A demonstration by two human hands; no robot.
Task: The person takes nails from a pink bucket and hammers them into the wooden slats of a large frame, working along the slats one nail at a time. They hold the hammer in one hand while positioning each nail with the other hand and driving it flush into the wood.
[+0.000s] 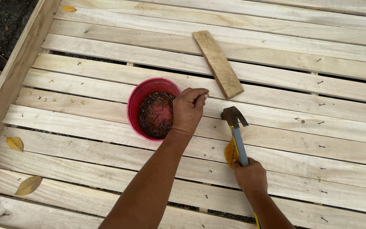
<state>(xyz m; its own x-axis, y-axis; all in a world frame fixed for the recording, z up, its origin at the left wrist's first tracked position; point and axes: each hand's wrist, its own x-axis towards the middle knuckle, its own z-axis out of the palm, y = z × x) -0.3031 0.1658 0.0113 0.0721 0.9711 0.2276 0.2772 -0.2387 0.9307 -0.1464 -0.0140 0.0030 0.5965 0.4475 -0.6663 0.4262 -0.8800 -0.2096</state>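
Head cam, left hand (188,109) pinching tiny nail, right hand (250,176) gripping hammer (236,131), handle end hidden

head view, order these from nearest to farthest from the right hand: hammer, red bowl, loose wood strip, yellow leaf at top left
1. hammer, held in the right hand
2. red bowl, to the left
3. loose wood strip, straight above
4. yellow leaf, top left corner

The left hand (188,110), its grip pinched shut on a nail (201,98), hovers over the right rim of the bucket of nails (149,91), which stands on the slatted wooden platform (85,140). Right of that grip lies the head of the hammer (233,115), its handle running down into the right hand (250,174). Behind both grips a short board (217,63) lies across the slats. Fallen leaves (15,143) lie far left.
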